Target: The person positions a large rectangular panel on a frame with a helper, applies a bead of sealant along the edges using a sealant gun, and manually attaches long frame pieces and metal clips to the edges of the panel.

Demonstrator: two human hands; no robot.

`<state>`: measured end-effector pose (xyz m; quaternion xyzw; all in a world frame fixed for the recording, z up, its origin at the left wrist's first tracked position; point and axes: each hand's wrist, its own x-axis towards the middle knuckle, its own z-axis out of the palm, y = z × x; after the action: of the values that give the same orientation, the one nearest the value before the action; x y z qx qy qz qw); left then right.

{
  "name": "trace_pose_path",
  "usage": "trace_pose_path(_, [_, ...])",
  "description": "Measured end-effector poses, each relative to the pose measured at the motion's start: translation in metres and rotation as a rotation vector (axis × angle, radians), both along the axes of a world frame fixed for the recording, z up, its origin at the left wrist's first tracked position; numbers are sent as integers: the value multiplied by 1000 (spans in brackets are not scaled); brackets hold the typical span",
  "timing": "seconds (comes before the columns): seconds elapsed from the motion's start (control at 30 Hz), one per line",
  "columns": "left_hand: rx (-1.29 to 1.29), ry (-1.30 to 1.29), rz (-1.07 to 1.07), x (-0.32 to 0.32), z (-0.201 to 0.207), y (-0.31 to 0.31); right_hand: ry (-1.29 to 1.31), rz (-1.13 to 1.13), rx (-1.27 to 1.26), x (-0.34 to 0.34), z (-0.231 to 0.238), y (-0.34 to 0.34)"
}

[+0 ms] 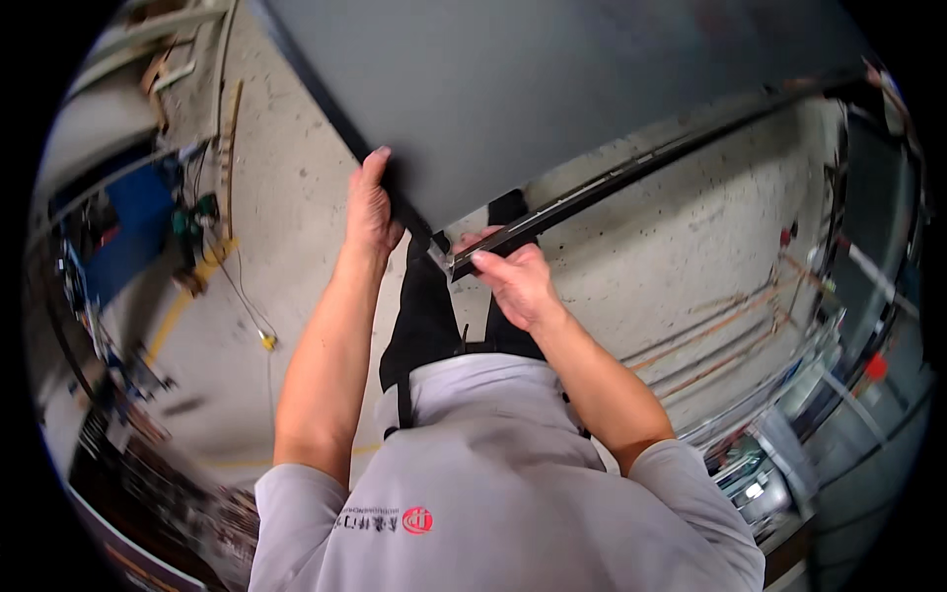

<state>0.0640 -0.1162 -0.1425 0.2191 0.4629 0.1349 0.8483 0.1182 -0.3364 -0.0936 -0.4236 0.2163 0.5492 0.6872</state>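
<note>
A large flat grey panel [552, 94] with a dark edge strip down its left side reaches away from me at the top. My left hand [371, 209] is closed round that left edge close to the near corner, thumb on top. In my right hand [520, 281] is the end of a long dark frame profile [617, 180], pinched between thumb and fingers. The profile slants up to the right, and floor shows in a wedge between it and the panel. Where the two meet in front of me sits a small silvery corner piece [440, 257].
On the left floor lie a green power tool [197, 212], a cable with a yellow plug [267, 341] and a long wooden strip [233, 148]. A blue board [128, 232] stands beyond them. To the right is a low metal rack [710, 340] with long bars.
</note>
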Motion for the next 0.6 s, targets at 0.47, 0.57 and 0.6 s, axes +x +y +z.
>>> trace_pose_path(0.47, [4, 54, -16, 9, 13, -2, -273, -122, -71, -29, -11, 9])
trace_pose_path(0.57, [42, 72, -6, 12, 18, -4, -288, -68, -133, -25, -11, 17])
trace_pose_path(0.6, [56, 74, 0, 13, 20, -5, -382, -66, -138, -24, -14, 22])
